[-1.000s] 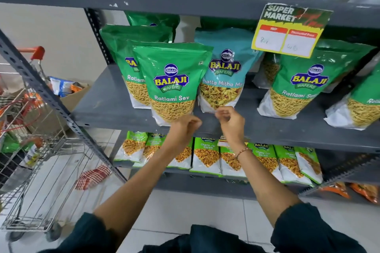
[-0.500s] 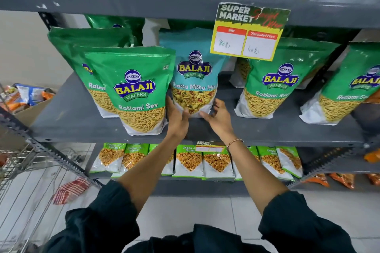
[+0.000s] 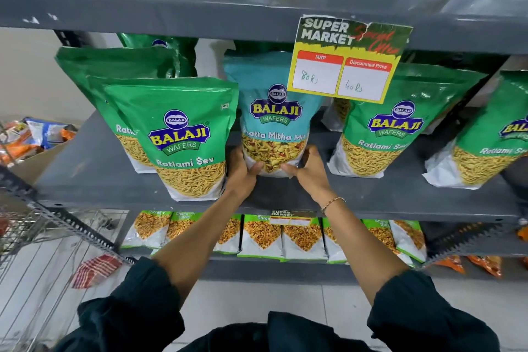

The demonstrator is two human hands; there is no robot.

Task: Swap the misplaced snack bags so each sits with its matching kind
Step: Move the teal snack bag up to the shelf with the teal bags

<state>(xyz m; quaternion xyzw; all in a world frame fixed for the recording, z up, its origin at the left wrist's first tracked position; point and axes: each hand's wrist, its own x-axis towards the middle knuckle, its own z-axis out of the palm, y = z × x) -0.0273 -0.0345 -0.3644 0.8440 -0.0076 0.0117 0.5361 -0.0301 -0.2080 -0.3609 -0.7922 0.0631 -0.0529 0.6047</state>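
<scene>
A teal Khatta Mitha Mix bag (image 3: 273,111) stands upright on the grey middle shelf (image 3: 94,168), between green Ratlami Sev bags. One green bag (image 3: 177,134) is right beside it on the left, another (image 3: 391,128) on its right. My left hand (image 3: 243,173) grips the teal bag's lower left corner. My right hand (image 3: 308,171) grips its lower right corner. The bag's base still looks to rest on the shelf.
A yellow price sign (image 3: 347,60) hangs from the upper shelf in front of the teal bag's top right. Small Chana Garam packs (image 3: 260,237) line the lower shelf. A wire shopping trolley (image 3: 37,240) stands at the left, and a cardboard box of snacks (image 3: 34,137) behind it.
Both hands rose from the shelf's front edge and closed on the bottom corners of the teal bag. My view has come closer to the shelf.
</scene>
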